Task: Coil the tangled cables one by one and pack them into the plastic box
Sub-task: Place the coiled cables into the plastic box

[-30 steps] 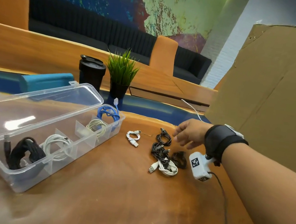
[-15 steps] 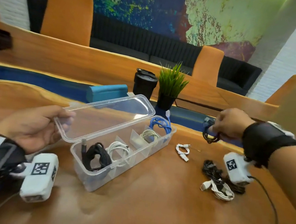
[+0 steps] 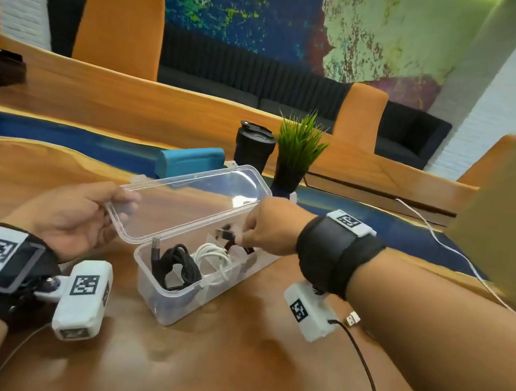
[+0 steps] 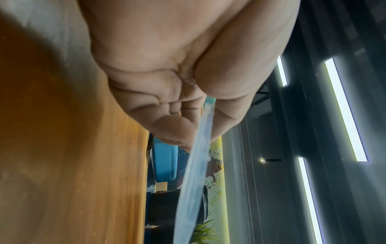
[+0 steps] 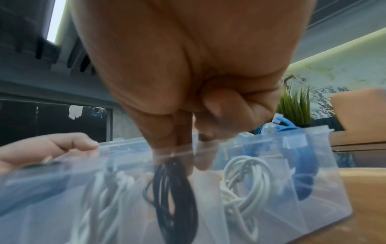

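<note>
A long wooden table (image 3: 221,375) with a blue band along its far side fills the lower half of the head view, and behind it stand orange chair backs, a dark sofa and a wall painted in blue, green and yellow. Near the centre of the frame sits the clear plastic box (image 3: 166,299), split by dividers into compartments, its lid (image 3: 195,199) raised toward the upper left.

The left hand (image 3: 74,217), at centre left, pinches the lid's near end between thumb and fingers; the left wrist view shows the thin clear edge (image 4: 200,148) clamped between thumb and curled fingers (image 4: 167,128).

The right hand (image 3: 269,224), right of centre, reaches down over the middle of the box with fingers curled, pinching a coiled black cable (image 5: 175,194). In the right wrist view that coil hangs from the fingertips (image 5: 183,148) inside a middle compartment, seen through the box wall.

Other coils already lie in the box: a thick black cable (image 3: 176,267) in the nearest compartment, a white cable (image 3: 214,257) next to it, another white cable (image 5: 240,181) beside the held coil, and a blue cable (image 5: 303,173) at the far end.

Beyond the box stand a teal case (image 3: 191,159), a black tumbler (image 3: 254,145) and a small potted plant (image 3: 295,154). A USB plug (image 3: 352,319) peeks out below the right wrist.
</note>
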`<state>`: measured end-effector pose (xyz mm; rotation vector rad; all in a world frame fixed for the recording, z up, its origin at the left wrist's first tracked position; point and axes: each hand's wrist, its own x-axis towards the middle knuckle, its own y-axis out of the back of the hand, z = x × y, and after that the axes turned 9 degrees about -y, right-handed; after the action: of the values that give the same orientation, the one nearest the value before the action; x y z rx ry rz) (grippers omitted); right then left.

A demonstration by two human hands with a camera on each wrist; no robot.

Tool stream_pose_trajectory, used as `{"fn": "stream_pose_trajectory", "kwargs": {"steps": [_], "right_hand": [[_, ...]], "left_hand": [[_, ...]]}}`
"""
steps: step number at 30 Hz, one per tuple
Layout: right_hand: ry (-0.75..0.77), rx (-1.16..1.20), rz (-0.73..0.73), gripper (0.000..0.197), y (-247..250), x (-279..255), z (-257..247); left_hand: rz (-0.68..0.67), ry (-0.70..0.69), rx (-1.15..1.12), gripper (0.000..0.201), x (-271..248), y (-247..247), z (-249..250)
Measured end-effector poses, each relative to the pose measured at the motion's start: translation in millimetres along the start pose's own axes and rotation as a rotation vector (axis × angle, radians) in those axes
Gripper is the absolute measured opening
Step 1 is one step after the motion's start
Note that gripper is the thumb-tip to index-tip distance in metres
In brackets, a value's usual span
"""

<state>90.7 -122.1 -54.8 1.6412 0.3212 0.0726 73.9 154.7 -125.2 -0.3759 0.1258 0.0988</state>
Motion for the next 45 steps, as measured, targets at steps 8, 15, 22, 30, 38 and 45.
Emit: {"fn": "stream_pose_trajectory", "kwargs": {"steps": [8, 15, 22, 30, 38, 45], "right_hand": [[-0.479, -0.233, -0.031, 0.021, 36.8, 7.3, 84.0], [-0.481, -0.293, -0.264, 0.033, -16.7, 11.7, 82.3], [-0.561, 0.142, -0.185, 0.011, 5.4, 9.2, 96.3], [-0.243, 0.341, 0.231, 0.014, 49.1, -4.6, 74.8], [-0.106, 0.041, 0.168, 0.029, 26.8, 21.9, 44.0], [-0.103, -0.359, 0.142, 0.024, 14.8, 30.2, 30.4]], "left_hand": [[-0.004, -0.01, -0.026, 0.01, 1.8, -2.0, -1.0], [0.019, -0.004, -0.012, 0.013, -0.1, -3.1, -0.5], [0.026, -0.001, -0.002, 0.011, -3.0, -4.3, 1.1], [0.036, 0.002, -0.001, 0.011, -4.0, -5.3, 1.0], [0.036, 0.01, -0.001, 0.011, -3.6, -5.1, 1.1], [0.037, -0.002, -0.016, 0.011, -1.6, -3.1, 0.9]]}}
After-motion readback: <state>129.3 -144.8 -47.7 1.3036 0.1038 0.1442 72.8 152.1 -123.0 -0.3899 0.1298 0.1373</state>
